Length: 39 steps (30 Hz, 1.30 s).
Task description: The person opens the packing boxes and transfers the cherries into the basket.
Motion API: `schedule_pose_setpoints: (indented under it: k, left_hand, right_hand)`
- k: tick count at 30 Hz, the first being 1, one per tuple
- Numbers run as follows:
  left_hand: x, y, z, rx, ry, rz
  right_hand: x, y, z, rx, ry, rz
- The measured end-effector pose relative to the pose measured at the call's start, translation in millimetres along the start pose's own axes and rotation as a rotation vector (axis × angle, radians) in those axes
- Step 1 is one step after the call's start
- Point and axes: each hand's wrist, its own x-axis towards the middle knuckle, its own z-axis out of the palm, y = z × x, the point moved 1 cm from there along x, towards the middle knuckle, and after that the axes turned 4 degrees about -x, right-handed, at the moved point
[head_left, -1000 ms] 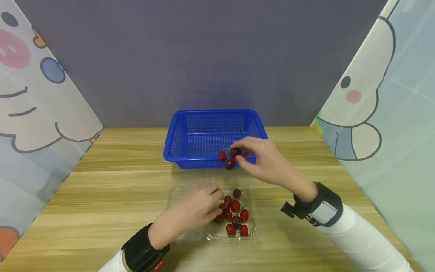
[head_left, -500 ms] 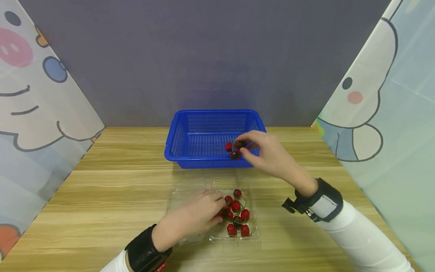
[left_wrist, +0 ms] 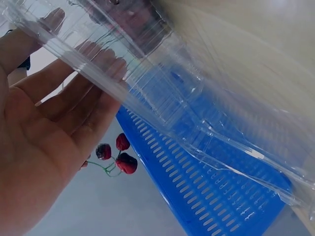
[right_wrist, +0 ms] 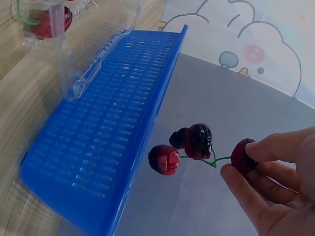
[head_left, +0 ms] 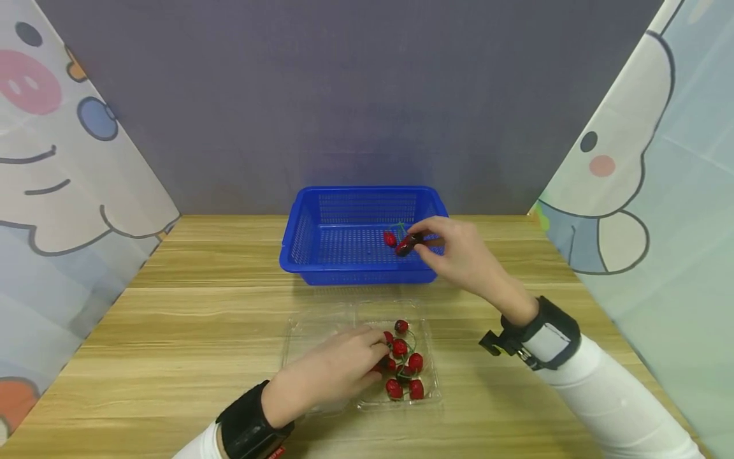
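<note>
My right hand [head_left: 464, 255] pinches one dark red cherry [right_wrist: 242, 156] of a small bunch between thumb and fingers. Other cherries of that bunch [right_wrist: 199, 141] hang from green stems, over the near right part of the blue basket [head_left: 344, 276]. My left hand [head_left: 335, 363] is at the clear plastic box [head_left: 432, 382], its fingers over the left side of the red cherries [head_left: 399, 347] lying inside. In the left wrist view its fingers [left_wrist: 98, 105] look loosely extended behind the transparent plastic wall, with no cherry between them. Part of the pile is hidden by this hand.
The box's clear lid [head_left: 304, 322] lies folded out to the left, partly under my left hand. Behind the basket stands a grey panel [head_left: 355, 95], with cartoon-printed panels on both sides. Everything rests on a wood-grain table [head_left: 201, 331].
My right hand has carried the cherry bunch farther away and slightly right, from the basket's near rim to over its inside. The left hand has shifted slightly right over the box.
</note>
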Motion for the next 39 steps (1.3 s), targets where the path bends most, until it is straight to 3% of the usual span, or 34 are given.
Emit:
schedule_pose_setpoints:
  k: [6,14,28,35,39]
  left_hand:
    - [0.1,1.2,-1.4,-0.021,-0.008,-0.007]
    - [-0.7,4.5,-2.5,0.033,-0.016,-0.001]
    - [7.1,10.5,8.5,0.258,0.059,0.187]
    - [10.2,9.0,6.4,0.213,0.018,0.170]
    - [11.6,8.7,5.6,0.200,0.032,0.154]
  right_hand:
    - [-0.3,4,0,-0.016,-0.006,0.018]
    - [0.9,9,3,-0.048,-0.041,0.054]
    - [4.6,25,2,-0.090,-0.094,0.141]
    - [6.8,31,2,-0.104,-0.118,0.160]
    - [7.2,34,3,-0.097,-0.140,0.175]
